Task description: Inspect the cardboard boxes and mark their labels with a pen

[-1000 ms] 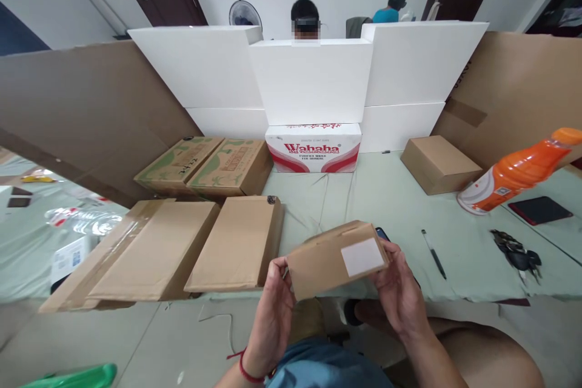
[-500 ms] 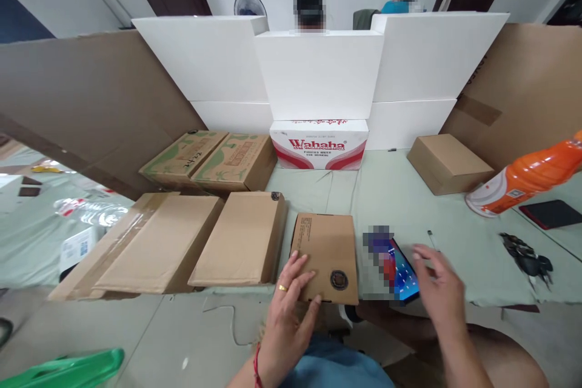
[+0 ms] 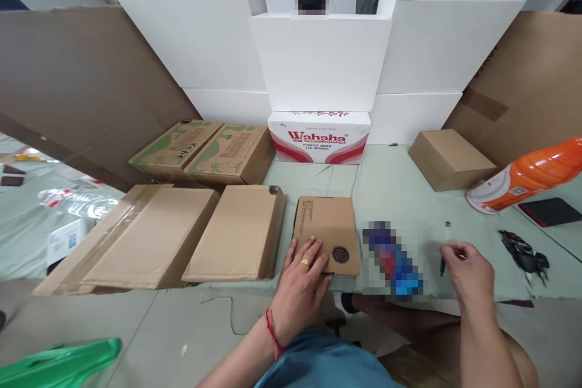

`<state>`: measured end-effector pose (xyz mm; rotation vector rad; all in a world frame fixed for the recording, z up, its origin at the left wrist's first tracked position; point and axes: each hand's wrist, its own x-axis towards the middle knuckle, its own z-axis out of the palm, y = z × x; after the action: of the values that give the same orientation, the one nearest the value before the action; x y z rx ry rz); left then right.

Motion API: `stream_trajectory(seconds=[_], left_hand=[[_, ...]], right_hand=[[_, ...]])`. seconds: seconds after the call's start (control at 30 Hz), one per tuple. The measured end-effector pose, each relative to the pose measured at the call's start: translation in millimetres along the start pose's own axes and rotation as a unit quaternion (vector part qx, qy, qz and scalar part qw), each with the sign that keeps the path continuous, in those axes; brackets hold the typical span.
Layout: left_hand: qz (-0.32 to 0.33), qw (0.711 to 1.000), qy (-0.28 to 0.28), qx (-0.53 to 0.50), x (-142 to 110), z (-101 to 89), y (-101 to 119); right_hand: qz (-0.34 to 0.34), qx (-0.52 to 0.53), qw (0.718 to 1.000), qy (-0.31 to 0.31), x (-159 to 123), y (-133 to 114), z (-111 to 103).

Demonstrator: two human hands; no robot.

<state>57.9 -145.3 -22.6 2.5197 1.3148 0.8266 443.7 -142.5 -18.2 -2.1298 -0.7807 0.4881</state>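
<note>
A small brown cardboard box [image 3: 327, 221] with a round dark mark lies near the table's front edge. My left hand [image 3: 304, 282] rests on its lower left part, fingers stretched out over the top. Farther right, my right hand [image 3: 468, 270] is closed in a pinch around the middle of a dark pen [image 3: 442, 265]. The pen still appears to be at the tabletop, its two ends showing above and below the fingers. Between the hands lies a phone [image 3: 394, 262], its screen blurred out.
Flat cardboard boxes [image 3: 234, 233] lie left of the small box, with green-printed cartons [image 3: 230, 154] behind. A Wahaba-style white-and-red carton [image 3: 318, 138] stands at the back. Right are a brown box [image 3: 452, 157], an orange bottle [image 3: 527, 176], keys [image 3: 525, 254] and a dark flat object [image 3: 550, 211].
The small box went from between both hands down onto the table, its label no longer showing. My left hand now lies on it; my right hand moved right and closed on the pen.
</note>
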Motion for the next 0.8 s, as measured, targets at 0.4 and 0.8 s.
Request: stream_trajectory(seconds=[0.4,0.8], left_hand=[[0.045,0.999,-0.015,0.023,32.4,9.4,-10.2],[0.034,0.998,-0.047,0.021,35.1,5.2,-7.8]], right_hand=[[0.193,0.516,0.775,-0.31,-94.8,-75.2,37.5],[0.005,0.357,0.898,-0.257,-124.1,-92.0,84.0]])
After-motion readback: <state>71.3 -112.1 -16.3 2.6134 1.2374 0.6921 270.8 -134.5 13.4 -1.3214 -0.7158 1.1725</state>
